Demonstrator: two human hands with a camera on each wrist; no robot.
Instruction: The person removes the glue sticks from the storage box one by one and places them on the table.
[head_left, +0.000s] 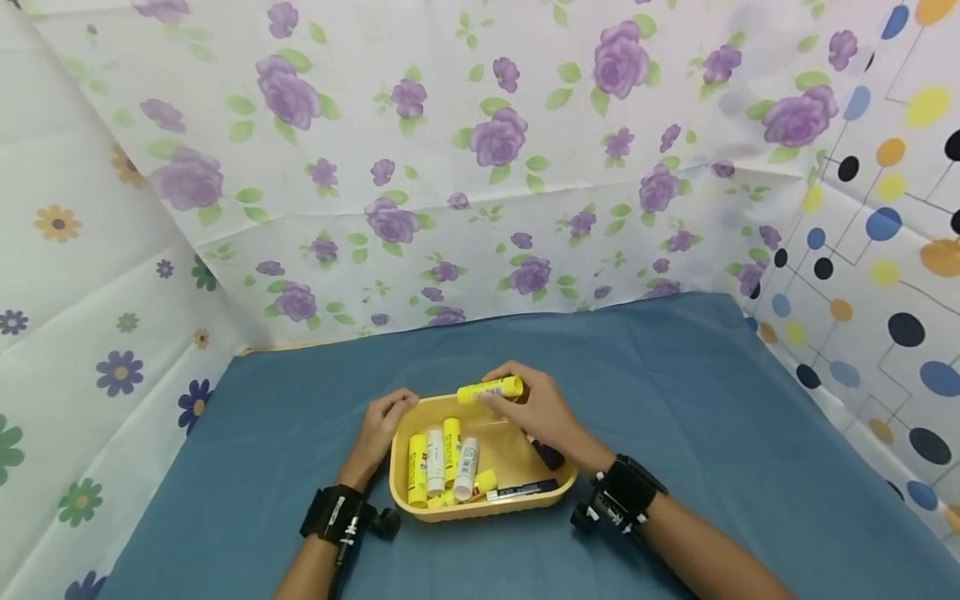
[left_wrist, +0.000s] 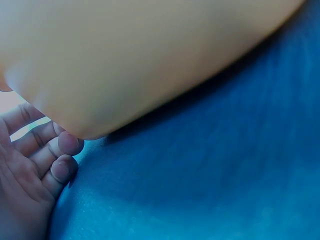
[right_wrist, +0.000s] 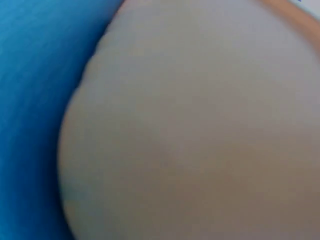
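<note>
Right now the right hand (head_left: 542,410) pinches a yellow tube (head_left: 487,390) between thumb and fingers, above the far rim of the tray (head_left: 502,448); it lies nearly level, its long axis running left to right, crosswise to the upper tubes (head_left: 435,467) at the tray's left; the left hand (head_left: 380,429), farther off, grips the far left corner.

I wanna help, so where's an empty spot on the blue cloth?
Free: blue cloth between the yellow tub and the purple-flowered curtain, or between the right arm and the dotted curtain. Crowded: the tub's left half, packed with tubes.
</note>
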